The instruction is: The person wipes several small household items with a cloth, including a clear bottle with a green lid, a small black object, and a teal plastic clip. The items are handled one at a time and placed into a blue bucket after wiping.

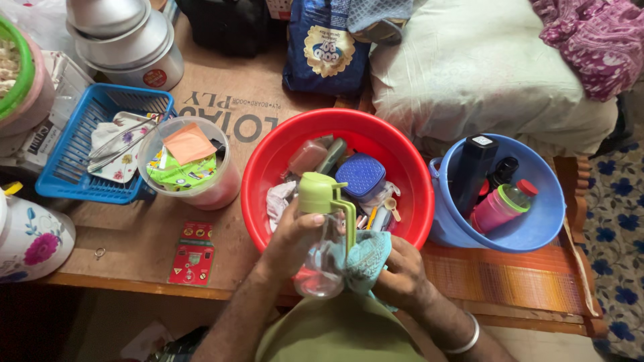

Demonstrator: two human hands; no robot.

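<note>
My left hand [295,238] grips a clear plastic bottle [320,268] with a light green cap and strap, held upright over the near rim of a red tub [265,161]. My right hand [401,275] presses a teal cloth [365,258] against the bottle's side. The red tub holds a blue-lidded box [361,175], small containers, a rag and several small items.
A blue bucket [547,214] at the right holds a black flask and a pink bottle. On the board at the left stand a clear tub of packets [191,194], a blue basket [67,161], steel pots [127,40], a floral jug [30,241] and a red card [192,258].
</note>
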